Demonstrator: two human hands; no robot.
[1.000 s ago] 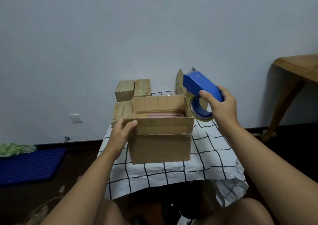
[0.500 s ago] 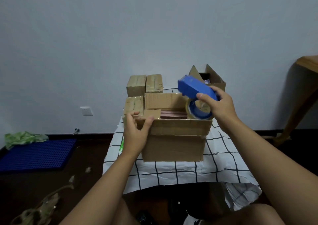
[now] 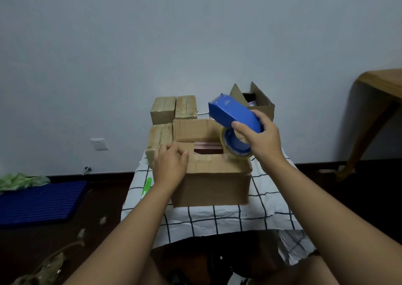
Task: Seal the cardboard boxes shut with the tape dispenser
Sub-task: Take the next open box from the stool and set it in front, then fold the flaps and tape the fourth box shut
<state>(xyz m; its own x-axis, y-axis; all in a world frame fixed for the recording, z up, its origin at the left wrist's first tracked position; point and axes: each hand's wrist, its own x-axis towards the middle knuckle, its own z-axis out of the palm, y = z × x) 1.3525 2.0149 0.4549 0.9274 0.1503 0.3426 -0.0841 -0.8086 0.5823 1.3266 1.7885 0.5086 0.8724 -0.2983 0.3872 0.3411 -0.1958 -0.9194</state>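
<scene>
The open cardboard box (image 3: pixel 214 175) sits near the front edge of the surface (image 3: pixel 217 219), its checked cloth hanging over the near side; the contents show only as a dark reddish strip through the gap between flaps. The left hand (image 3: pixel 170 167) hides the box's near-left corner, fingers curled over the flap there. The right hand (image 3: pixel 264 141) grips the blue tape dispenser (image 3: pixel 233 113) above the box's far-right corner — its tape roll (image 3: pixel 236 146) is partly covered by the thumb. Three taped small boxes (image 3: pixel 174 109) stand at far left, another open box (image 3: pixel 258 103) far right. A green object (image 3: pixel 146 185) lies at the cloth's left edge — too blurred to identify.
</scene>
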